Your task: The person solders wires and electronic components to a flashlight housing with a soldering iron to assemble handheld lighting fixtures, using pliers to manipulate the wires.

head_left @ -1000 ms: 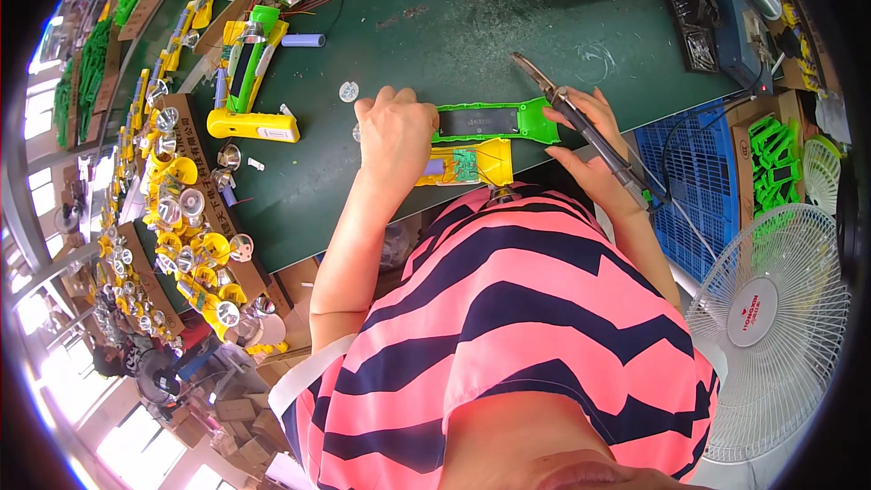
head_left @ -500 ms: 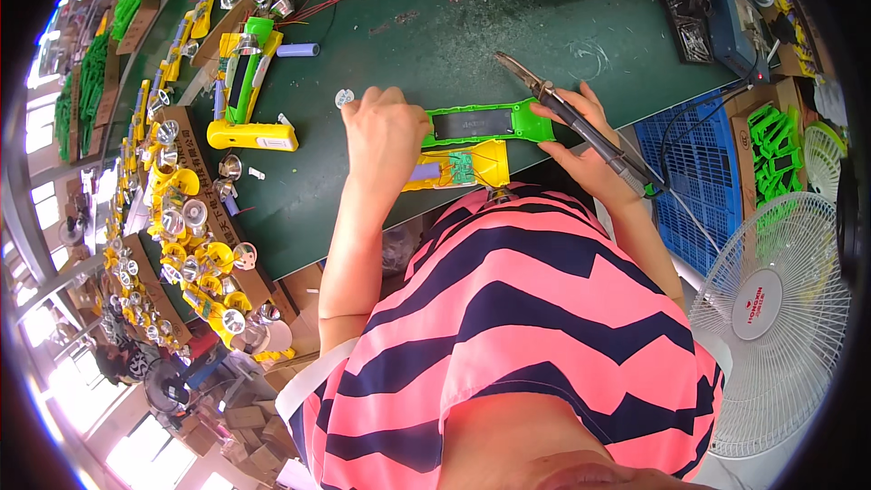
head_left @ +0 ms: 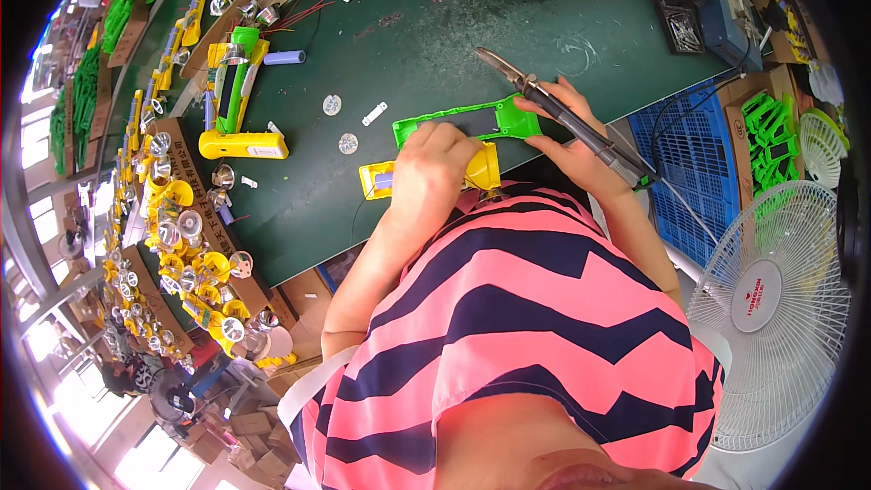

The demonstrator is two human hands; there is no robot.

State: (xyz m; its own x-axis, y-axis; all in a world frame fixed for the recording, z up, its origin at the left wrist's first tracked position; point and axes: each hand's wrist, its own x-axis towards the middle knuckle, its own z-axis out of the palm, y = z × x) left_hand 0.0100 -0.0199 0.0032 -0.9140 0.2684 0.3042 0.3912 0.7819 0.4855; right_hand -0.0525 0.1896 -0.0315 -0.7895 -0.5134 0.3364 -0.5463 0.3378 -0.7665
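My right hand grips a soldering iron, its tip slanting up and left over the table. Its thumb and fingers are also at the right end of a green plastic housing with a dark panel inside. Just below that lies an open yellow flashlight housing with a pale purple battery cell. My left hand lies over the middle of the yellow housing and overlaps the green one's near edge. Its fingers are curled; whatever they pinch is hidden. Its circuit board is covered by the hand.
White discs and a white strip lie left of the work. A green-and-yellow flashlight stands further left, beside many lamps with reflectors. A blue crate and white fan are at right.
My left hand has moved right and nearer, from the green housing's left end onto the yellow housing, uncovering discs and a strip. The right hand keeps the soldering iron.
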